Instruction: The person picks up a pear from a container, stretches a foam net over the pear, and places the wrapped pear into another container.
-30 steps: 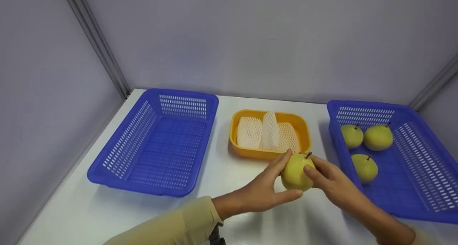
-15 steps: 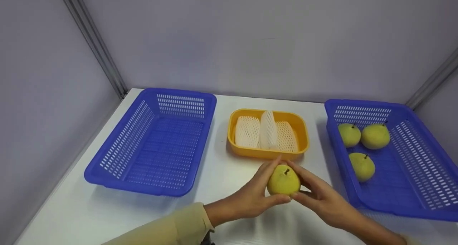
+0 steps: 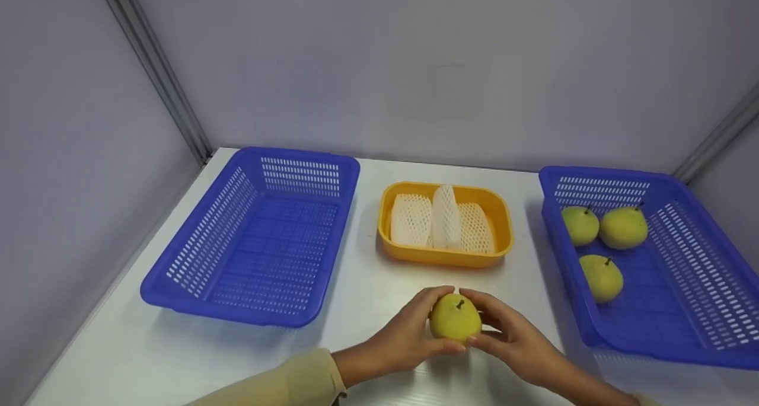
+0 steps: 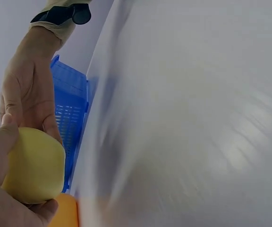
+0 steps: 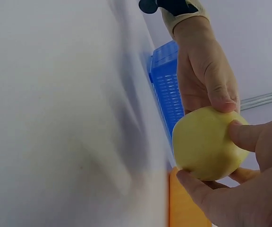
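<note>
Both hands hold one yellow-green pear (image 3: 455, 319), stem up, in front of the yellow tray (image 3: 445, 256). My left hand (image 3: 409, 332) curls round its left side, thumb at the near face. On the other side my right hand (image 3: 513, 338) grips it with thumb and fingers. The wrist views show the pear (image 4: 37, 165) raised above the white table, fingers of both hands around it. White foam net sleeves (image 3: 446, 216) lie in the tray, one standing higher than the others.
A blue basket (image 3: 237, 317) with nothing in it stands at the left. At the right, another blue basket (image 3: 658, 311) holds three pears (image 3: 624, 227) by its left side. Grey walls (image 3: 415, 68) close off the back and sides of the white table (image 3: 148, 358).
Both hands have brought the pear left and nearer to me, away from the tray's front edge. Its stem has turned more upright, and the right hand's grip has shifted lower around it.
</note>
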The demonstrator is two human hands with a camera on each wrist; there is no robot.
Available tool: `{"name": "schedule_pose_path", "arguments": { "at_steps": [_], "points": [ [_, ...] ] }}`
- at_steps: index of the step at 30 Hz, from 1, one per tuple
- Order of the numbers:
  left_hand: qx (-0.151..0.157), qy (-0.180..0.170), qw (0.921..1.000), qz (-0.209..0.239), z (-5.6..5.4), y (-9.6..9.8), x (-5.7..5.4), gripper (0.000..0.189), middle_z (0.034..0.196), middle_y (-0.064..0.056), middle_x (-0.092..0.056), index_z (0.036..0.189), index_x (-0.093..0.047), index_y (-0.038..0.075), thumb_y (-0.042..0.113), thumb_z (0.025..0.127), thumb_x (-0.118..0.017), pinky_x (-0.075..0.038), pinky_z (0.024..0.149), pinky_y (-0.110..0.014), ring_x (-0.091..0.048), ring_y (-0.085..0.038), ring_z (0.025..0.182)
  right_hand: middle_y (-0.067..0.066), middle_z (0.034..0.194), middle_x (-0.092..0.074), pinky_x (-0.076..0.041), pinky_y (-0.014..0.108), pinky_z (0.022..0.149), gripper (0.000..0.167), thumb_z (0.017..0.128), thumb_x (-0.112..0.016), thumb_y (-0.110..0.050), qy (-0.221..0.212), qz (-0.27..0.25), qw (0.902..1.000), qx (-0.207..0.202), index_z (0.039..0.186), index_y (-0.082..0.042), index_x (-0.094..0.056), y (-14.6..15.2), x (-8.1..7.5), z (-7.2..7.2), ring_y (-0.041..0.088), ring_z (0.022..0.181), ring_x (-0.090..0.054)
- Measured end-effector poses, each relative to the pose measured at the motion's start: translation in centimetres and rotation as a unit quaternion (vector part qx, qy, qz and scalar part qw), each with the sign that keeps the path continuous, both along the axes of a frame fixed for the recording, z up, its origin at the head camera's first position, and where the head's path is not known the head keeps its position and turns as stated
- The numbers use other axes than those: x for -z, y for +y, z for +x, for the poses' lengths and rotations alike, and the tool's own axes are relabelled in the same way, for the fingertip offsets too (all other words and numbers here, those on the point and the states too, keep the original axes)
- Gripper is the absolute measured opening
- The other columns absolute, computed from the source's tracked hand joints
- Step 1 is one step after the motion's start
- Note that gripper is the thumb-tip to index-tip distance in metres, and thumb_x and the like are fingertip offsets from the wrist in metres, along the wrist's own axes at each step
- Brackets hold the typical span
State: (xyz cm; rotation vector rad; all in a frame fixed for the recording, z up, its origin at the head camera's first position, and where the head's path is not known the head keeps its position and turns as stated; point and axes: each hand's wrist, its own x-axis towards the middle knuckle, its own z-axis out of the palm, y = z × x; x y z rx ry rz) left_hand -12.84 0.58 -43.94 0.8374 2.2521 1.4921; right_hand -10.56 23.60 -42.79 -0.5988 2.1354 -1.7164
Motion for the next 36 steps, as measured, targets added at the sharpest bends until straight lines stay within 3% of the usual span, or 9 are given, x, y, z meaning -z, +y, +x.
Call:
{"name": "schedule_pose_path", "arguments": {
  "at_steps": [4,14,24,29,36],
  "points": [
    [-0.007,-0.005,1.0000,0.000,0.0,-0.1,1.0,0.079,0.149,-0.006,-0.046,0.153,-0.038,0.006,0.031,0.090,-0.079,-0.044,0.108,-0.029,-0.048,-0.013,0.130,0.033,0.150,-0.038,-0.052,0.026,0.098,0.068,0.100,-0.065,-0.013,-0.008,0.000,1.0000,0.005,0.155,0.007,-0.030,-0.2,0.9,0.0,0.048,0.131,-0.046],
    [-0.021,-0.011,0.9997,-0.004,-0.4,-0.2,2.2,0.079,0.149,-0.009,-0.047,0.152,-0.039,0.004,0.029,0.089,-0.081,-0.042,0.111,-0.031,-0.048,-0.018,0.134,0.032,0.150,-0.039,-0.051,0.026,0.100,0.067,0.098,-0.068,-0.016,-0.026,0.013,0.9993,0.024,0.153,0.005,-0.035,-0.7,2.3,-0.6,0.046,0.132,-0.046],
    [-0.027,-0.013,0.9994,-0.015,-1.2,-0.1,2.8,0.082,0.152,-0.011,-0.044,0.154,-0.037,0.004,0.029,0.089,-0.081,-0.038,0.116,-0.035,-0.044,-0.021,0.139,0.031,0.152,-0.039,-0.051,0.029,0.103,0.070,0.097,-0.070,-0.016,-0.039,0.022,0.9982,0.039,0.153,0.005,-0.034,-1.0,2.7,-1.3,0.046,0.135,-0.045],
    [-0.033,0.004,0.9993,-0.016,-1.6,0.0,2.8,0.081,0.152,-0.011,-0.045,0.154,-0.038,0.004,0.028,0.089,-0.081,-0.037,0.117,-0.033,-0.044,-0.021,0.140,0.031,0.152,-0.038,-0.050,0.030,0.104,0.069,0.096,-0.070,-0.015,-0.027,0.024,0.9982,0.048,0.153,0.005,-0.035,-1.0,2.8,-1.6,0.049,0.136,-0.043],
    [-0.042,-0.004,0.9991,-0.006,-2.3,0.3,2.9,0.083,0.154,-0.012,-0.044,0.155,-0.036,0.004,0.025,0.089,-0.082,-0.038,0.116,-0.032,-0.043,-0.023,0.141,0.031,0.151,-0.038,-0.050,0.030,0.103,0.070,0.097,-0.070,-0.013,-0.006,0.023,0.9985,0.049,0.153,0.006,-0.033,-0.7,2.9,-2.2,0.049,0.135,-0.044]
  ]
}}
